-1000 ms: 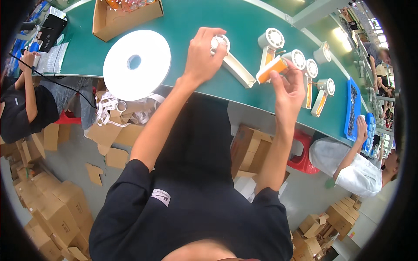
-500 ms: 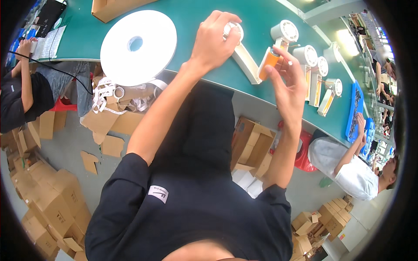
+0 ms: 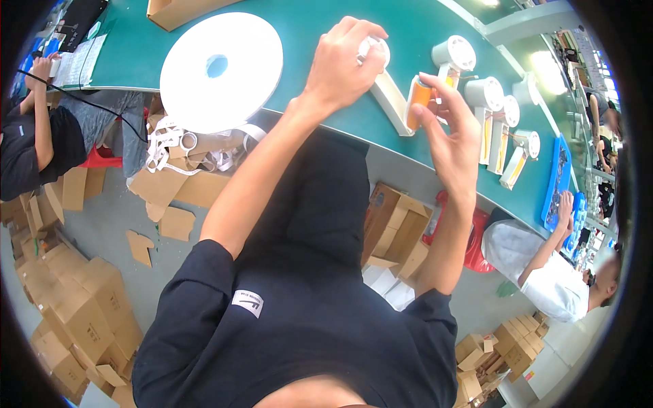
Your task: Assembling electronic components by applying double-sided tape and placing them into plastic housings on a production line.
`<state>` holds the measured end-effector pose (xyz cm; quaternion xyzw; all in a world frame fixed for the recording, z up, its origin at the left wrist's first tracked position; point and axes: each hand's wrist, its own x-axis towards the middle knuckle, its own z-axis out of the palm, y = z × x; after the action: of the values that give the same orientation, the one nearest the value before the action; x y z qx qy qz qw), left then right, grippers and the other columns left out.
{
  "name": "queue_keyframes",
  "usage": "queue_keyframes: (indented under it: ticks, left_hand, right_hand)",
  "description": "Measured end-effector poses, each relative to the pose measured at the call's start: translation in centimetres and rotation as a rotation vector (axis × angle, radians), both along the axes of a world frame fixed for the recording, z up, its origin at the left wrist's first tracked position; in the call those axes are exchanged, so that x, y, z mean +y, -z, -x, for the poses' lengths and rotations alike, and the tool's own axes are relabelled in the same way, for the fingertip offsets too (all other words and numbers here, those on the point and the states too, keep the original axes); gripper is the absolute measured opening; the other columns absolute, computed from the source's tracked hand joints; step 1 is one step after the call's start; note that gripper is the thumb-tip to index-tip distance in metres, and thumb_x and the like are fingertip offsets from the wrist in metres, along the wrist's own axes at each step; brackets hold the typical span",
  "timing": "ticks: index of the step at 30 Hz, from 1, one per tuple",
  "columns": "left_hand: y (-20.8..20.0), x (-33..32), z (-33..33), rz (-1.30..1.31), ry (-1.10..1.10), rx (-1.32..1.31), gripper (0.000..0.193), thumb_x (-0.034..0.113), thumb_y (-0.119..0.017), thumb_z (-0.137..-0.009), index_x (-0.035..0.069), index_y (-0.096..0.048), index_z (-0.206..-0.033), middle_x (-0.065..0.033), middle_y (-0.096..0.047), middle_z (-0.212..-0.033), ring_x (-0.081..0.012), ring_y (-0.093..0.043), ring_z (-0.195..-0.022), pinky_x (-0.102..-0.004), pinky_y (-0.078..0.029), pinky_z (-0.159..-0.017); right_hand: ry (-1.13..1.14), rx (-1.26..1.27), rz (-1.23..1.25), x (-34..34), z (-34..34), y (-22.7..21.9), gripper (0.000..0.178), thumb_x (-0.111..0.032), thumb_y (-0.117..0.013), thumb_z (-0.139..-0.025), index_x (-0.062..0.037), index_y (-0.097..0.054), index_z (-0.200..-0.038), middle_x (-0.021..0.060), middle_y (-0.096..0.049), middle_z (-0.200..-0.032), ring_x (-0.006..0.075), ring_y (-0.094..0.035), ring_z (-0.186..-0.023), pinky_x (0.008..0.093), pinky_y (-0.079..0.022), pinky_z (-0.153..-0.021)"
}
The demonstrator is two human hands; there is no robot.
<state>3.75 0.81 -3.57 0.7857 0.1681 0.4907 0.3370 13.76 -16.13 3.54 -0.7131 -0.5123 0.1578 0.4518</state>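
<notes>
My left hand (image 3: 343, 64) grips the round head of a white handheld-fan housing (image 3: 392, 105), its fingers curled over the top. The housing's long, open handle slants down toward the table's near edge. Just right of the handle's lower end, my right hand (image 3: 450, 132) pinches an orange cylindrical battery (image 3: 420, 96) between thumb and fingers. A small white piece shows between those fingers; I cannot make out what it is. Beyond my right hand, several similar white fans (image 3: 454, 53) lie on the green table (image 3: 306, 41), yellow-orange parts visible in some of their handles.
A large white reel (image 3: 252, 61) overhangs the table's near edge at left. Below it, white strips (image 3: 160, 146) spill over cardboard. A blue tray (image 3: 559, 173) of small dark parts sits at right, near a co-worker in white (image 3: 554, 285). Another person (image 3: 34, 136) works at far left.
The view has shifted slightly. Both hands keep their holds, and the battery is still beside the fan handle, turned a little more upright.
</notes>
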Motion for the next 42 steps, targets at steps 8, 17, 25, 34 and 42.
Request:
queue_keyframes:
  ticks: [8, 17, 25, 34, 42]
  left_hand:
    - [0.1, 0.1, 0.2, 0.003, 0.014, -0.005, 0.021, 0.010, -0.053, -0.084, 0.003, -0.065, -0.100, -0.0136, -0.063, -0.095, -0.0262, -0.064, -0.081, -0.0328, -0.051, -0.068]
    - [0.0, 0.1, 0.0, 0.002, 0.016, -0.007, 0.020, 0.010, -0.053, -0.085, 0.003, -0.065, -0.100, -0.0134, -0.063, -0.095, -0.0265, -0.064, -0.082, -0.0334, -0.051, -0.071]
    - [0.1, 0.2, 0.1, 0.001, 0.009, 0.011, 0.021, 0.010, -0.053, -0.084, 0.003, -0.064, -0.100, -0.0134, -0.063, -0.096, -0.0263, -0.063, -0.083, -0.0340, -0.051, -0.073]
    - [0.3, 0.2, 0.3, -0.024, 0.063, 0.012, 0.018, 0.012, -0.054, -0.088, 0.003, -0.065, -0.098, -0.0100, -0.061, -0.094, -0.0207, -0.063, -0.078, -0.0299, -0.051, -0.062]
    - [0.3, 0.2, 0.3, -0.078, 0.075, 0.041, 0.016, 0.012, -0.055, -0.088, 0.004, -0.066, -0.098, -0.0086, -0.061, -0.095, -0.0195, -0.063, -0.078, -0.0289, -0.051, -0.062]
  right_hand:
    - [-0.056, -0.210, 0.046, 0.8, 0.3, -0.7, 0.037, -0.001, -0.069, -0.081, -0.0060, -0.062, -0.117, 0.0119, -0.064, -0.095, 0.0202, -0.063, -0.079, 0.0302, -0.051, -0.071]
    - [-0.301, -0.337, 0.228, 2.3, -1.7, -1.4, 0.032, -0.013, -0.064, -0.088, -0.0108, -0.060, -0.120, 0.0133, -0.057, -0.094, 0.0274, -0.059, -0.084, 0.0361, -0.047, -0.076]
    - [-0.467, -0.408, 0.309, 3.5, -2.7, -2.6, 0.027, -0.016, -0.062, -0.089, -0.0087, -0.058, -0.115, 0.0139, -0.057, -0.091, 0.0312, -0.058, -0.086, 0.0384, -0.046, -0.076]
    - [-0.206, -0.247, 0.186, -0.9, -0.4, -1.4, 0.036, 0.006, -0.066, -0.082, -0.0022, -0.054, -0.115, 0.0126, -0.061, -0.104, 0.0181, -0.065, -0.089, 0.0301, -0.053, -0.074]
    - [0.093, -0.059, -0.268, -1.8, -0.1, -0.3, 0.039, 0.006, -0.067, -0.084, -0.0020, -0.057, -0.122, 0.0084, -0.060, -0.106, 0.0137, -0.061, -0.086, 0.0267, -0.052, -0.077]
